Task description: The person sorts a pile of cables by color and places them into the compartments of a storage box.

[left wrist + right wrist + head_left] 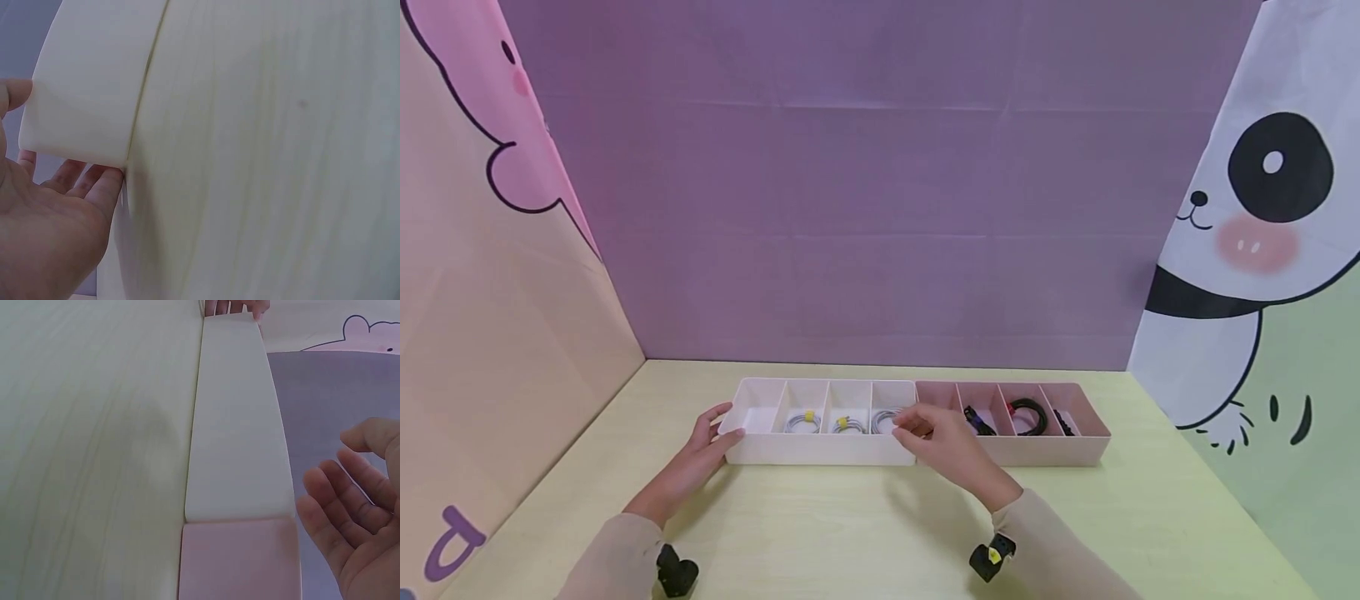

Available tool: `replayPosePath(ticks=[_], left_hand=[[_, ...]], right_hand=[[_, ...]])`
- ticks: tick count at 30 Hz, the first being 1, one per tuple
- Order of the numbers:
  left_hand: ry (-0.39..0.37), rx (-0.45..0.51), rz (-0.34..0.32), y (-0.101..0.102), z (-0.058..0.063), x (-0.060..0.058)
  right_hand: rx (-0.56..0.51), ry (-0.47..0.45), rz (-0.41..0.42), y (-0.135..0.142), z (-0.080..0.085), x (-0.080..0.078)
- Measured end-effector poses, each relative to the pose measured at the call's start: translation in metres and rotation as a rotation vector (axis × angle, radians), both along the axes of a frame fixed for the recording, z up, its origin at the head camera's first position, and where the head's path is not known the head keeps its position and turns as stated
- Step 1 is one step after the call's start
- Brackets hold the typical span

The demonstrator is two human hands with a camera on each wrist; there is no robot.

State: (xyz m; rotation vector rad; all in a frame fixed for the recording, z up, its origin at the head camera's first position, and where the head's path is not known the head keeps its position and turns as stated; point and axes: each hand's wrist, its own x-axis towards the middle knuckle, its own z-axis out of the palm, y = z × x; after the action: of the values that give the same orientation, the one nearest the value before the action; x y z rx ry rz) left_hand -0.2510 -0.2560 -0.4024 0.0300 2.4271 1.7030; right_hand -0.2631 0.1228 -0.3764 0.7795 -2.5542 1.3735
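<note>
A long white divided box (820, 450) stands on the table, with light grey coiled cables in three of its compartments; the left one (803, 422) and the middle one (848, 426) have yellow ties. My left hand (703, 446) grips the box's left end, thumb at the rim by the front corner and fingertips against the end wall. Over the rightmost white compartment hovers my right hand (943, 442), fingers loosely bent with nothing between them. It partly covers the third grey cable (883, 422). In the right wrist view, thumb and fingers (325, 534) are apart.
A pink divided box (1045, 452) adjoins the white one on its right. Black cables lie in it, including a coiled one (1037, 417) with a red tie. A purple backdrop (880, 208) rises behind the table, with printed side panels left and right.
</note>
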Motion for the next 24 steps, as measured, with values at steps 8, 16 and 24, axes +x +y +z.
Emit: replayPosePath(ticks=[8, 16, 24], left_hand=[[0.013, 0.001, 0.001, 0.002, 0.001, 0.002], [0.033, 0.03, -0.014, -0.001, 0.0, 0.003], [0.032, 0.036, -0.011, 0.0, -0.001, 0.002]], right_hand=[[0.012, 0.017, -0.025, 0.017, 0.001, 0.002], [0.033, 0.032, -0.066, 0.041, -0.007, 0.001], [0.025, 0.03, -0.081, 0.061, -0.007, 0.005]])
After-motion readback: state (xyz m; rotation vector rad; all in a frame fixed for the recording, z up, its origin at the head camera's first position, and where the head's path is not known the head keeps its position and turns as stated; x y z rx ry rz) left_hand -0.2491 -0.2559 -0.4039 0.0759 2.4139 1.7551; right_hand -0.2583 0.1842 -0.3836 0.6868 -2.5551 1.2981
